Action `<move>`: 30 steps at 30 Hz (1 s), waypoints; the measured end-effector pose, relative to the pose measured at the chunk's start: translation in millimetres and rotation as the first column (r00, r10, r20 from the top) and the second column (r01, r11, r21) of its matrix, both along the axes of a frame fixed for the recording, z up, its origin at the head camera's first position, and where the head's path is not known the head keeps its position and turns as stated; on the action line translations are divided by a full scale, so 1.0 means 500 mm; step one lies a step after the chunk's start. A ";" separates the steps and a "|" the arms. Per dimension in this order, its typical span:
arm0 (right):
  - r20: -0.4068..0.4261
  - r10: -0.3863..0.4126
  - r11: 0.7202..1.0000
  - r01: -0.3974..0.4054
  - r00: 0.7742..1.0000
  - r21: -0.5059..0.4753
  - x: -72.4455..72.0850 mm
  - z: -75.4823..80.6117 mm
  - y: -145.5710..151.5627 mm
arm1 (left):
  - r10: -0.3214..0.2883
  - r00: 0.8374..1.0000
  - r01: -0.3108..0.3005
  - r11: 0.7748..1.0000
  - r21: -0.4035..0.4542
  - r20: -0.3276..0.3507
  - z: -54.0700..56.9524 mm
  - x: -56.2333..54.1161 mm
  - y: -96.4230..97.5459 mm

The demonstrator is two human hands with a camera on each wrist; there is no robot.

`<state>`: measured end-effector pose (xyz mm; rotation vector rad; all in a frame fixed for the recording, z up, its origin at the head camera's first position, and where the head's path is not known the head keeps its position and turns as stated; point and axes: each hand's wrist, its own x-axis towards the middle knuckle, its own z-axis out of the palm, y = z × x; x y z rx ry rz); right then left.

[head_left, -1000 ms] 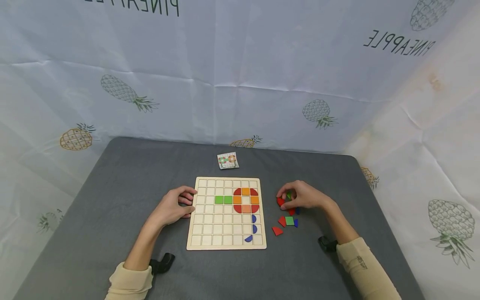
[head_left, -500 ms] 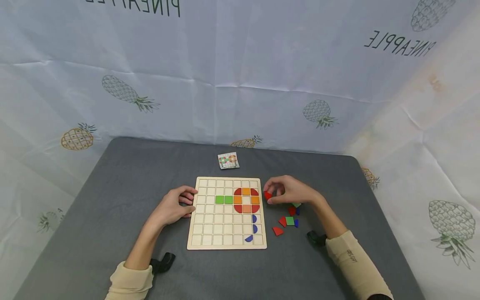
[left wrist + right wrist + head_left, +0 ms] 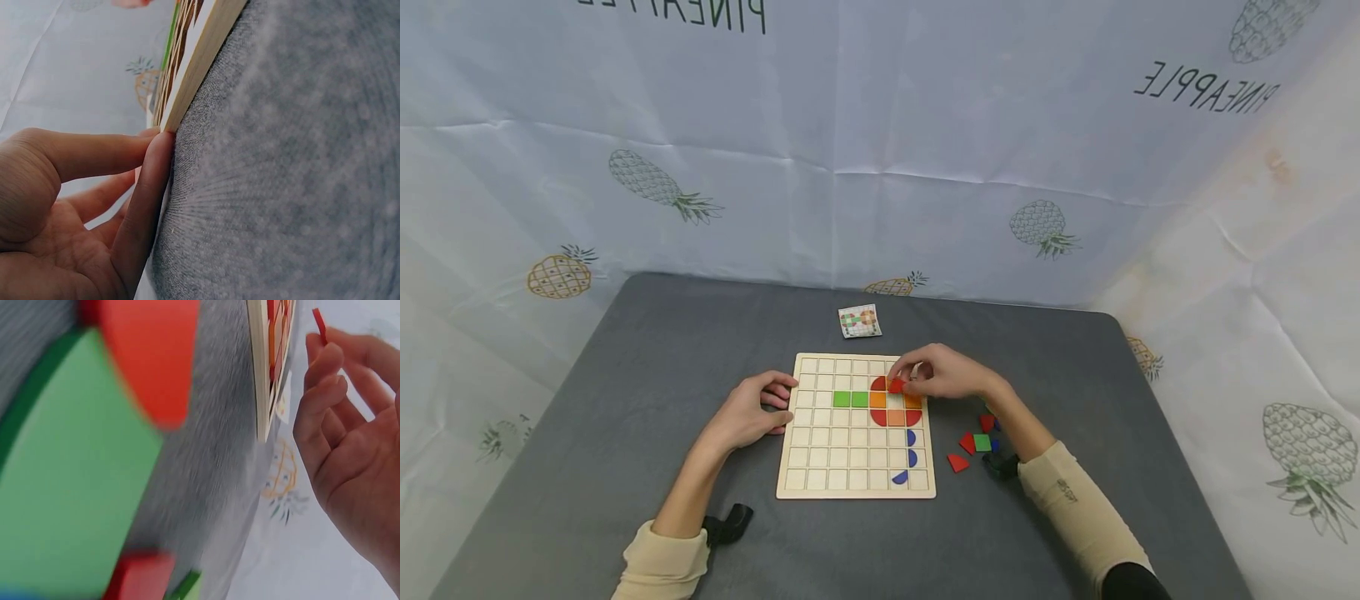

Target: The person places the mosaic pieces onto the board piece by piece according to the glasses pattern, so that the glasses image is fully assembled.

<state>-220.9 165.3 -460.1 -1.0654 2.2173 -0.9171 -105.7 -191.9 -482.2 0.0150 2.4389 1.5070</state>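
Observation:
My left hand (image 3: 747,414) grips the left edge of a wooden grid board (image 3: 825,458), with thumb and fingertips right at its rim in the left wrist view. Over the board's upper right, my right hand (image 3: 953,372) pinches a red tile (image 3: 896,385) with a rounded edge; the right wrist view shows the thin red tile (image 3: 320,326) edge-on between the fingertips. Below the hand, dark red quarter-circles and orange squares (image 3: 896,417) form a ring, partly hidden by the fingers. Two green squares (image 3: 850,399) lie left of it. Several blue half-circles (image 3: 900,477) run down the right side.
Right of the board, loose red, green and blue tiles (image 3: 982,443) lie on the grey table (image 3: 715,317), some under the right forearm. A small pattern card (image 3: 860,321) lies beyond the board. A pineapple-print curtain (image 3: 820,108) stands behind the table.
My right hand has carried the red tile leftward from the loose pile to over the board's upper right. My left hand has stayed at the board's left edge.

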 end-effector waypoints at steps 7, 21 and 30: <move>-0.058 0.018 1.000 -0.019 0.998 -0.023 -0.014 -0.007 -0.077 | 0.003 1.000 -0.003 1.000 -0.013 -0.008 0.000 0.000 -0.001; -0.161 0.050 0.999 -0.051 0.986 -0.004 -0.035 -0.024 -0.186 | 0.002 1.000 -0.002 1.000 -0.007 -0.001 0.005 0.001 0.004; -0.151 0.058 0.998 -0.054 0.987 0.031 -0.023 -0.021 -0.205 | 0.005 1.000 -0.005 1.000 0.005 0.010 0.008 0.002 0.003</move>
